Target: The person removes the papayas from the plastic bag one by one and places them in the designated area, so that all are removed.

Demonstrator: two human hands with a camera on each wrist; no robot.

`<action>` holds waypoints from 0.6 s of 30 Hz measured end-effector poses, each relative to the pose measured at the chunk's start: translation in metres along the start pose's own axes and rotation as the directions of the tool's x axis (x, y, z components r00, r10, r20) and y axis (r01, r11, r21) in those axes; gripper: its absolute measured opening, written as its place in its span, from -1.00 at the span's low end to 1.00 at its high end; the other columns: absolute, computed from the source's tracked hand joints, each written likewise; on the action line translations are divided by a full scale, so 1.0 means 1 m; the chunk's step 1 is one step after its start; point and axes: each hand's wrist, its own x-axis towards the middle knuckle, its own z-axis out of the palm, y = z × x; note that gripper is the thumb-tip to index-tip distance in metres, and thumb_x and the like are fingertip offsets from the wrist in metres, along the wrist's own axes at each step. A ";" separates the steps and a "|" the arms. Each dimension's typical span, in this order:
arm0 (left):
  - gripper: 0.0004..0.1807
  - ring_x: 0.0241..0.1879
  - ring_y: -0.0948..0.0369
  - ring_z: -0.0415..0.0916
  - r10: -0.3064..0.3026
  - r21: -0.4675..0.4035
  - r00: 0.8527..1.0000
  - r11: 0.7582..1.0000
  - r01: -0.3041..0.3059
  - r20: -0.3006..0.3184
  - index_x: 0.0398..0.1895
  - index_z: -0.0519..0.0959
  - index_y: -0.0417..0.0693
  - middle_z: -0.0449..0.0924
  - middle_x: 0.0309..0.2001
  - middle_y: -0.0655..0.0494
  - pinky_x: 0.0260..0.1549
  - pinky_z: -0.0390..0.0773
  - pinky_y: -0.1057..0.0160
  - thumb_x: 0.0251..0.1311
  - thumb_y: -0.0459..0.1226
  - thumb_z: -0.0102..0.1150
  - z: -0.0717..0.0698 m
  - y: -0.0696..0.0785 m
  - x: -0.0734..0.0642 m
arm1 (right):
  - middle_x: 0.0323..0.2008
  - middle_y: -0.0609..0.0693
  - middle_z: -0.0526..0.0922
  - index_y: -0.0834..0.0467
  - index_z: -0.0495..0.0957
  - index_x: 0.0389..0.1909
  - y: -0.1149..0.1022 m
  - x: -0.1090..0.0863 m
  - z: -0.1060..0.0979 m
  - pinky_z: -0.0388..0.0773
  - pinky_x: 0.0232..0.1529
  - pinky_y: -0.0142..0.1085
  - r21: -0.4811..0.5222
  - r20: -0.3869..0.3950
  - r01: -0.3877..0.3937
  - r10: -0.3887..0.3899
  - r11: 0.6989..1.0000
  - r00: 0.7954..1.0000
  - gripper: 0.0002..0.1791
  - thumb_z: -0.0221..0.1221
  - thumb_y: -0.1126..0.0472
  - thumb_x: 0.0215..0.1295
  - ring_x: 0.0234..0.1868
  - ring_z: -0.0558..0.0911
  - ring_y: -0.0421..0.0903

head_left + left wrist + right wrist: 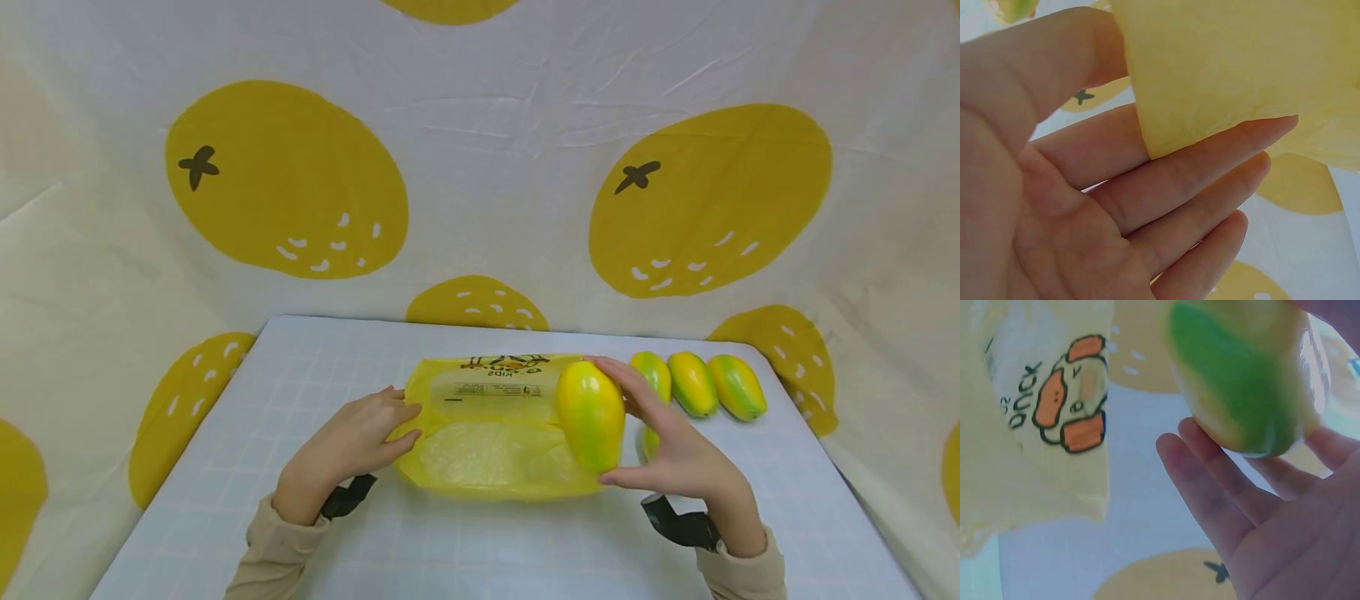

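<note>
A yellow plastic bag point(487, 458) with printed lettering lies at the middle of the table. My left hand point(360, 433) is at its left end. In the left wrist view, the edge of the bag point(1241, 62) covers the tips of the thumb and index finger, while the other fingers stretch out straight. Over the bag's right end, my right hand point(678, 442) grips a yellow-green papaya point(591, 417) between thumb and fingers. The right wrist view shows the papaya point(1241, 381) above the fingers, apart from the bag point(1022, 475) with its cartoon print.
Several more papayas lie at the back right of the white table point(487, 550); one papaya point(649, 442) is partly hidden behind my right hand. A cloth point(487, 167) printed with big yellow fruits hangs behind the table and along its sides.
</note>
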 end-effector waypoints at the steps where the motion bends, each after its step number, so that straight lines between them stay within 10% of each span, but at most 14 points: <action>1: -0.70 0.12 -0.23 0.51 -0.001 0.003 1.000 1.000 0.001 -0.001 -0.03 0.65 -0.33 0.68 -0.10 -0.17 0.09 0.53 -0.14 0.27 -0.29 0.26 0.000 0.000 0.000 | 0.47 0.22 0.14 0.33 0.01 0.52 0.001 -0.002 -0.003 0.33 0.29 -0.48 0.008 -0.012 -0.006 0.006 1.000 1.000 0.34 0.64 0.36 -0.32 0.38 0.30 -0.11; 18: -0.67 0.14 -0.22 0.50 -0.017 -0.004 1.000 1.000 0.017 0.010 0.02 0.65 -0.33 0.66 -0.02 -0.20 0.08 0.55 -0.15 0.29 -0.27 0.24 0.000 -0.002 0.000 | 0.39 0.19 0.22 0.30 -0.02 0.53 0.019 -0.058 -0.068 0.36 0.19 -0.59 -0.112 -0.253 -0.212 0.178 0.971 0.951 0.44 0.52 0.70 -0.54 0.23 0.41 -0.17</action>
